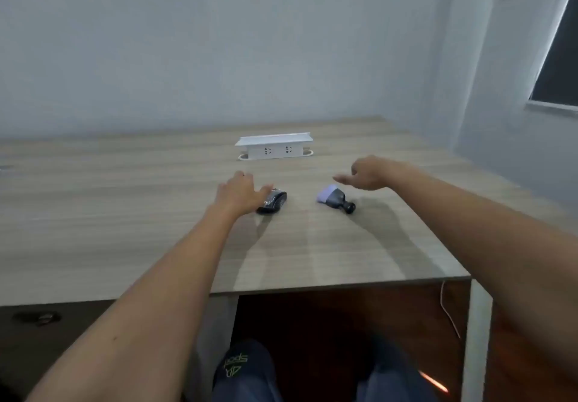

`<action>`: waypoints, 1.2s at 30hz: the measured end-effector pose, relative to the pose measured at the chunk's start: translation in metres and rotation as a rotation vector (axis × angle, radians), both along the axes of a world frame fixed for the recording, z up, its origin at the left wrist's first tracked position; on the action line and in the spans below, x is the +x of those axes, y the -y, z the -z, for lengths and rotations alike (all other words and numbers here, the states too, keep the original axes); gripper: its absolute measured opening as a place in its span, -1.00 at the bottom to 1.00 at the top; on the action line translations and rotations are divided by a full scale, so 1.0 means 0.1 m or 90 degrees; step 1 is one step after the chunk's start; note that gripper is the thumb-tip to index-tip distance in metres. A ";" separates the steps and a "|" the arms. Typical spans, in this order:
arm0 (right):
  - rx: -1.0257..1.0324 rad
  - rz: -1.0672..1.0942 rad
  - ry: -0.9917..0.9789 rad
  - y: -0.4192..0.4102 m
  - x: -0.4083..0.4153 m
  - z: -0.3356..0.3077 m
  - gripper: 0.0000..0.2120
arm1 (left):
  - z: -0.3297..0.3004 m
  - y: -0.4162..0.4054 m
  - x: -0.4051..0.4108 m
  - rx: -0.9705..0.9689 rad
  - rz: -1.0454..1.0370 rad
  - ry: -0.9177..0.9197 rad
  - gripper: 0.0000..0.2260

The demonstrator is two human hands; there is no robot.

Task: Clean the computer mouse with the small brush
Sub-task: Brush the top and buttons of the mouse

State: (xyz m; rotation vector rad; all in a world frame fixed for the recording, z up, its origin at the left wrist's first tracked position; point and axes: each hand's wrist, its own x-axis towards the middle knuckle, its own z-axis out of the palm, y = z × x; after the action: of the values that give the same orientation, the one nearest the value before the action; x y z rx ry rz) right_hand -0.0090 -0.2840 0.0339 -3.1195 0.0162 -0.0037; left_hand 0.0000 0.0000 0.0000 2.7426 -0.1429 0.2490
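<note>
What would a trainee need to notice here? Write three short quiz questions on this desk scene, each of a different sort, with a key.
1. True or false: the right hand already grips the small brush.
2. Which hand is at the computer mouse? A) left hand B) right hand C) neither
3. Fill in: the white socket box stands on the desk ____ the mouse and brush, nearer the wall.

Key: 1 false, the hand hovers open above it; 2 A; 3 behind.
</note>
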 end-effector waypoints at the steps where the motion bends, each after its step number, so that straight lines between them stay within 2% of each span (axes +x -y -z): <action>1: -0.004 -0.005 -0.009 0.01 -0.02 0.05 -0.28 | 0.04 -0.01 0.00 -0.030 0.012 -0.006 -0.47; 2: -0.004 -0.005 -0.016 0.02 -0.04 0.08 -0.27 | 0.07 -0.03 0.00 -0.054 0.014 0.002 -0.53; 4: 0.012 -0.018 -0.032 0.03 -0.07 0.21 -0.28 | 0.14 -0.05 -0.03 -0.080 -0.007 -0.020 -0.50; 7: 0.053 -0.038 -0.047 0.02 -0.07 0.31 -0.38 | 0.20 -0.02 -0.02 -0.106 0.002 -0.040 -0.55; 10: 0.071 -0.050 -0.040 0.01 -0.02 0.36 -0.50 | 0.25 0.00 0.03 -0.110 -0.017 -0.048 -0.40; 12: 0.089 -0.048 -0.042 0.02 0.01 0.37 -0.61 | 0.31 0.04 0.08 -0.093 -0.021 -0.043 -0.37; 16: 0.132 -0.035 -0.048 0.04 0.08 0.36 -0.68 | 0.34 0.07 0.14 -0.086 -0.025 -0.036 -0.49; 20: 0.203 -0.046 -0.003 0.04 0.13 0.38 -0.74 | 0.35 0.06 0.16 -0.146 -0.012 -0.055 -0.57; 23: 0.329 -0.067 0.013 0.03 0.17 0.36 -0.80 | 0.37 0.03 0.20 -0.221 0.021 -0.073 -0.60; 29: 0.584 -0.095 0.028 -0.07 0.23 0.28 -0.77 | 0.42 -0.04 0.21 -0.287 0.097 -0.094 -0.62; 36: 0.723 -0.112 0.041 -0.19 0.31 0.24 -0.70 | 0.44 -0.05 0.24 -0.340 0.150 -0.125 -0.61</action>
State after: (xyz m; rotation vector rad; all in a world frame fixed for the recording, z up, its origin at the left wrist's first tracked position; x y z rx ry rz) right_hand 0.0222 -0.2655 0.0095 -1.9758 -0.1867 -0.0658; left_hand 0.0237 0.0047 -0.0443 2.1789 -0.2959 -0.0454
